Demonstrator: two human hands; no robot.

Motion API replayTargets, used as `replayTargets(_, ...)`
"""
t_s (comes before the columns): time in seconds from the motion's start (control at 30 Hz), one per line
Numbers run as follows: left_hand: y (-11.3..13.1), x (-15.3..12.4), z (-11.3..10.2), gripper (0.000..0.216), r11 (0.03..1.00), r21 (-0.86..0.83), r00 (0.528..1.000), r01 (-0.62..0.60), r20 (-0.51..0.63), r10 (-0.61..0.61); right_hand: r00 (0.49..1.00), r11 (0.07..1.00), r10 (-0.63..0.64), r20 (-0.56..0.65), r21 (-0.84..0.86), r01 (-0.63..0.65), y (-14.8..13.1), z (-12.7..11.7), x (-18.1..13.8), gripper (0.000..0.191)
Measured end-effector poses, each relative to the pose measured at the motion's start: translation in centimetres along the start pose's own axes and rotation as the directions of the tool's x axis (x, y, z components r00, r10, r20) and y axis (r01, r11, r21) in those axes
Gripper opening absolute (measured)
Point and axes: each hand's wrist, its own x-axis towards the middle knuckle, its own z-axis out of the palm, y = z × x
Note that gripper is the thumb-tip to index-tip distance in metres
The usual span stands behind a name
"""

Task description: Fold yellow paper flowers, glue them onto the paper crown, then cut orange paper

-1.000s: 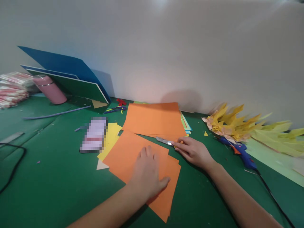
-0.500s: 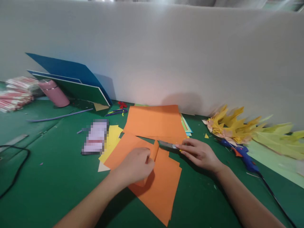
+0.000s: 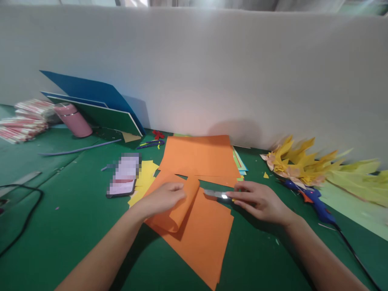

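My left hand (image 3: 163, 199) is closed on a sheet of orange paper (image 3: 186, 204), which curls over in a loose fold. Beneath it lie more orange sheets (image 3: 210, 230), their edges slightly out of line. Fingers pinched, my right hand (image 3: 259, 202) holds a utility knife (image 3: 214, 194) with its blade pointing left, close to the fold's upper right side. Most of the knife's handle is hidden by the fingers. Behind both hands another orange sheet (image 3: 198, 155) lies flat on the green table (image 3: 257, 258).
A phone (image 3: 125, 176) and yellow paper (image 3: 145, 176) lie left of the orange sheets. To the right are a blue glue gun (image 3: 323, 208) with its cord and yellow paper leaves (image 3: 303, 159). A pink bottle (image 3: 74, 120) leans by upright boards (image 3: 97, 115) at the back left.
My left hand has shifted left and drawn the curled paper leftward, widening the fold. The knife blade has moved slightly down, away from the fold's top edge.
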Motion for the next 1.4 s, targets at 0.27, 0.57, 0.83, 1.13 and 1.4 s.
replayTargets(0.27,-0.4,0.1,0.0,0.042,0.988,-0.125,0.996,-0.089,-0.001,0.09,0.986,1.0,-0.019,0.168,-0.018,0.023,-1.6,1.2,2.7,0.029)
replayTargets(0.57,-1.7,1.5,1.0,0.03,0.854,0.482,0.907,-0.196,-0.242,0.345,0.993,0.997,-0.012,0.118,-0.073,0.021,-1.6,2.3,4.1,0.028)
replayTargets(0.83,-3.0,1.7,1.3,0.032,0.704,0.692,0.888,-0.157,-0.214,0.408,0.991,0.998,-0.033,0.131,-0.056,0.041,-1.6,1.4,3.4,0.027)
replayTargets(1.13,-2.9,0.4,2.9,0.037,0.605,0.781,0.868,-0.156,-0.184,0.461,0.994,0.997,0.026,0.103,-0.072,-0.018,-2.4,1.2,2.2,0.036)
replayTargets(1.4,-3.8,-0.7,3.9,0.048,0.605,0.78,0.913,-0.157,-0.12,0.391,0.984,0.987,0.129,0.121,0.079,-0.139,-2.6,1.2,1.3,0.032)
